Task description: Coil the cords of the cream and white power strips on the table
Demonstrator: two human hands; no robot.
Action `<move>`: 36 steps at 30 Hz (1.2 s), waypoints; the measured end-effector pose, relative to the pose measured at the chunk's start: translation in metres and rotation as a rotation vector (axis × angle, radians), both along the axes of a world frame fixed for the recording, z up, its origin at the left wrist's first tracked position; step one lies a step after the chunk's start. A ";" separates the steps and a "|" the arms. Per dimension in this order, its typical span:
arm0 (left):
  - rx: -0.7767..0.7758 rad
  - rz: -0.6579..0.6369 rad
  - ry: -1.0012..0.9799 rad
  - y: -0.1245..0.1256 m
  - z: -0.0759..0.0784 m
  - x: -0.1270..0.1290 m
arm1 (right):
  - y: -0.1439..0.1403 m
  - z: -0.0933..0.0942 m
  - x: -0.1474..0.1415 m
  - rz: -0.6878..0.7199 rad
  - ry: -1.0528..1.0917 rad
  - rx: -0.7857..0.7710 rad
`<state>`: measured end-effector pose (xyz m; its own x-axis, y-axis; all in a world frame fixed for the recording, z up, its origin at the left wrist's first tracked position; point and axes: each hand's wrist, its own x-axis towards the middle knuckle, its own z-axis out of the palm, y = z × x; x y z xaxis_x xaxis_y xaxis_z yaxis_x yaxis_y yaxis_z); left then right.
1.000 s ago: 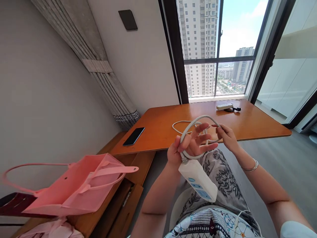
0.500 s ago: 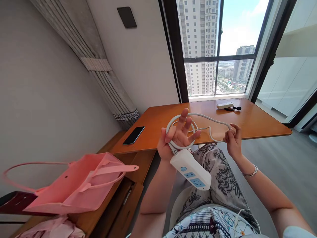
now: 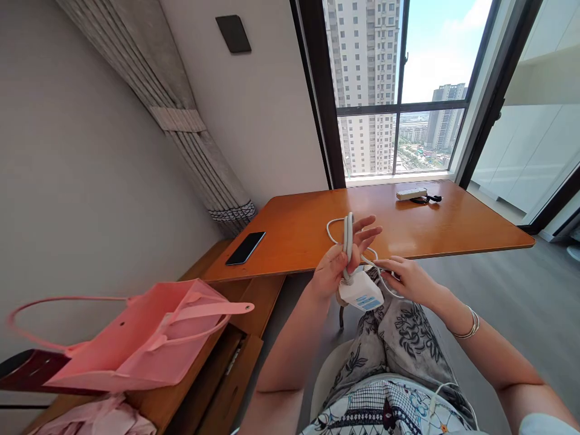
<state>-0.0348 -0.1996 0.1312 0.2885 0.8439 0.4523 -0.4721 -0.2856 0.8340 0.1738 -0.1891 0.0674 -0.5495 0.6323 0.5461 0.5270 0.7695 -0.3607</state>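
Note:
My left hand (image 3: 338,266) grips the looped white cable (image 3: 348,238) between thumb and forefinger, with the other fingers spread. From that cable hangs a white power strip (image 3: 362,291) with blue socket faces, held above my lap and seen nearly end-on. A loose run of the same cable trails over the table edge and down to my right hand (image 3: 408,280). The right hand's fingers reach left along this cable at the table's front edge; whether they pinch it is hard to make out.
A phone (image 3: 245,248) lies on the left of the wooden table (image 3: 299,217). At the back right sits another white power strip (image 3: 411,193) with a black plug cord. An open pink bag (image 3: 136,344) stands on the cabinet at left.
My left hand has turned and moved right, so the cable loops show edge-on and the power strip points away from me. My right hand has come down and left along the cable.

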 end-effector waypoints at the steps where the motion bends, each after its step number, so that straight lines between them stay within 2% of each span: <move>1: 0.103 -0.025 0.099 0.003 0.000 0.000 | -0.005 0.002 -0.002 0.010 -0.050 0.023; 3: 0.327 -0.063 0.310 0.007 0.000 0.002 | -0.013 0.007 -0.004 -0.006 -0.133 0.075; 5: 0.453 -0.065 0.495 0.010 0.001 0.004 | -0.019 0.011 -0.004 -0.035 -0.193 0.134; 8: 0.548 -0.035 0.663 0.011 0.000 0.007 | -0.024 0.015 -0.003 -0.048 -0.227 0.250; 12: 0.607 -0.010 0.757 0.010 -0.002 0.008 | -0.029 0.018 -0.003 -0.026 -0.183 0.446; 15: 0.588 0.001 0.806 0.011 -0.004 0.008 | -0.030 0.021 -0.003 -0.046 -0.123 0.523; 18: 0.536 -0.018 0.856 0.011 -0.008 0.010 | -0.029 0.025 0.000 -0.132 -0.086 0.526; 21: 0.420 -0.070 0.878 0.009 -0.013 0.011 | -0.029 0.029 0.002 -0.184 -0.103 0.557; 24: 0.278 -0.109 0.882 0.005 -0.016 0.011 | -0.029 0.032 0.003 -0.174 -0.131 0.620; 29: 0.226 -0.045 0.936 0.000 -0.016 0.011 | -0.029 0.035 0.002 -0.108 -0.154 0.599; 36: 0.251 -0.233 0.978 -0.006 -0.006 0.008 | -0.038 0.048 -0.001 -0.035 -0.125 0.509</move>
